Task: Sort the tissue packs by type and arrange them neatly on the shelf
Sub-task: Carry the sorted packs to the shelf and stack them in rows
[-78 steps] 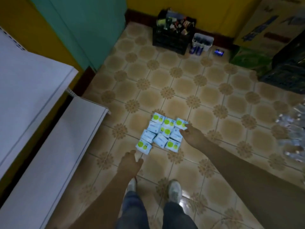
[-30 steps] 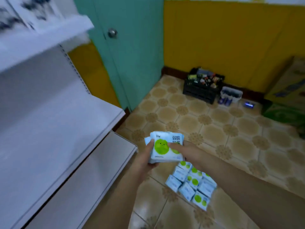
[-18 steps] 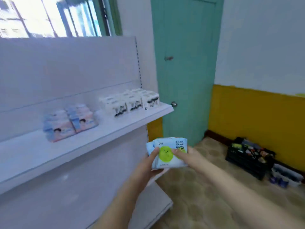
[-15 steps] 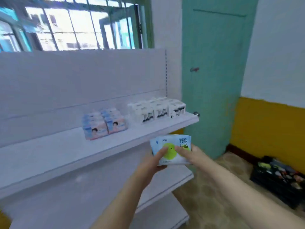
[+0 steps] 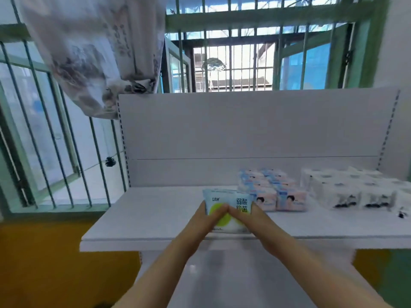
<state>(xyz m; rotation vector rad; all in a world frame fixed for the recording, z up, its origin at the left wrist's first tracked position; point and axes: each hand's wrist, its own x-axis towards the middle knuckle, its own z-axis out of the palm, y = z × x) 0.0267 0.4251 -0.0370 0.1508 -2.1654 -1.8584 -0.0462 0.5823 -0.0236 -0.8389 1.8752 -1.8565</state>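
White-and-green tissue pack (image 5: 229, 207) gripped by left hand (image 5: 205, 218) and right hand (image 5: 250, 218).

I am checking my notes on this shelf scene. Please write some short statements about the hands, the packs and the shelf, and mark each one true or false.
1. Both hands hold the white-and-blue tissue pack with a green circle. True: the left hand and the right hand grip it together.
2. The pink-and-blue tissue packs lie on the floor. False: they sit on the white metal shelf.
3. The white tissue packs with black print are to the right of the pink-and-blue ones. True.
4. The shelf part left of the held pack is full of packs. False: no packs lie there.
5. A barred window is behind the shelf. True.
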